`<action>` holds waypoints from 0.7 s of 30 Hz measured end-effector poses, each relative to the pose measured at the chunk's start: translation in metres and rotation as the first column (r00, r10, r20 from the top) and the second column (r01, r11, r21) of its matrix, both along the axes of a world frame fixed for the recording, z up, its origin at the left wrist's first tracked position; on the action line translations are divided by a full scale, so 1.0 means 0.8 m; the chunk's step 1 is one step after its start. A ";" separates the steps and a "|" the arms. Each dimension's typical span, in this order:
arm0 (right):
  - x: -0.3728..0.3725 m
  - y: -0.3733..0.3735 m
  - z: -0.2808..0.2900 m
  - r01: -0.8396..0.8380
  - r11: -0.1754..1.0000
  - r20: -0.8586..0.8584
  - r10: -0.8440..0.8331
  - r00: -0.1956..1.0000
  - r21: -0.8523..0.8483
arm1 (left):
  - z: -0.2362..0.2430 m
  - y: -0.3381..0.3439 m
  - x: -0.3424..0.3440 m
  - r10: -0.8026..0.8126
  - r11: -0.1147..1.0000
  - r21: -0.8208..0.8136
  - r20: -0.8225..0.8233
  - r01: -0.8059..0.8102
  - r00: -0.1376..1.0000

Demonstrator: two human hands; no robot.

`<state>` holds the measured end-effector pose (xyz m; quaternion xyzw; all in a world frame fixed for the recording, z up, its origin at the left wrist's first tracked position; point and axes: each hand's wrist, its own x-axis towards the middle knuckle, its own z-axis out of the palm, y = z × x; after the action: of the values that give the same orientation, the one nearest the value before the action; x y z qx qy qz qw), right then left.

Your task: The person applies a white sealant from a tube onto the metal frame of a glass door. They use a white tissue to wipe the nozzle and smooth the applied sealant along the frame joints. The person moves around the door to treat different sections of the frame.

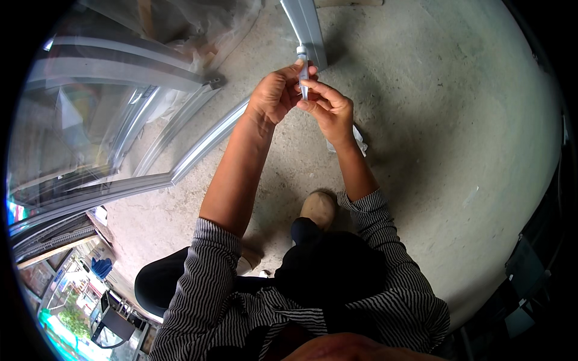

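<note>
Both your hands are up in front of you, meeting over the concrete floor [433, 150], and between them stands a small clear tube [303, 75] with a pale cap end pointing away from you. Your left hand [274, 96] is curled closed around its near side, thumb and fingers pressed in; your right hand [331, 111] pinches the lower end between fingertips, so both are clamped on that same slim tube. Keep it upright as it is now, hold the body steady with one hand and let the other do the fine work at the tip, elbows in (the striped sleeves [385, 222] are pushed back, good, nothing snags). What is inside the tube I cannot tell: it is too small and half hidden by your fingers. Just beyond it lies a grey metal profile [307, 24], and to your left the aluminium frame [180, 144] with its glass pane, well apart from your grip. A scrap of white paper [360, 139] lies on the floor under your right wrist.
</note>
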<state>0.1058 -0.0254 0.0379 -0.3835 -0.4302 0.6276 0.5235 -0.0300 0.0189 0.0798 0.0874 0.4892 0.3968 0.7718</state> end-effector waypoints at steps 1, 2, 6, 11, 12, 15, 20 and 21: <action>0.000 -0.001 -0.002 0.000 1.000 0.005 0.000 1.000 -0.001 | -0.001 0.000 0.000 -0.001 1.000 -0.009 -0.004 0.001 1.000; 0.000 -0.001 -0.003 0.001 1.000 0.009 -0.001 1.000 -0.001 | -0.003 0.000 0.001 -0.002 1.000 -0.019 -0.008 0.001 1.000; 0.002 -0.003 -0.010 0.004 1.000 0.018 -0.004 1.000 -0.002 | -0.011 -0.002 0.002 0.004 1.000 -0.016 0.009 -0.004 1.000; 0.002 -0.005 -0.016 0.009 1.000 0.014 -0.008 1.000 -0.016 | -0.023 -0.003 0.002 0.000 1.000 -0.017 0.041 0.001 0.999; 0.003 -0.006 -0.019 -0.003 1.000 0.028 0.003 1.000 -0.003 | -0.023 -0.003 0.002 -0.001 1.000 -0.021 0.038 0.002 0.999; 0.007 -0.007 -0.027 -0.027 0.999 0.060 0.026 0.998 0.020 | -0.025 -0.004 0.004 -0.004 1.000 -0.028 0.033 0.005 0.999; 0.008 -0.011 -0.035 -0.021 1.000 0.091 0.022 0.996 -0.010 | -0.030 -0.006 0.006 -0.002 0.999 -0.040 0.015 0.002 1.000; 0.008 -0.011 -0.034 -0.008 1.000 0.078 0.009 0.997 -0.022 | -0.031 -0.006 0.006 -0.001 0.999 -0.038 0.015 0.001 1.000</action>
<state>0.1118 -0.0344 0.0111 -0.4116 -0.4450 0.6191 0.4993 -0.0251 0.0140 0.0550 0.0699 0.4906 0.3877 0.7773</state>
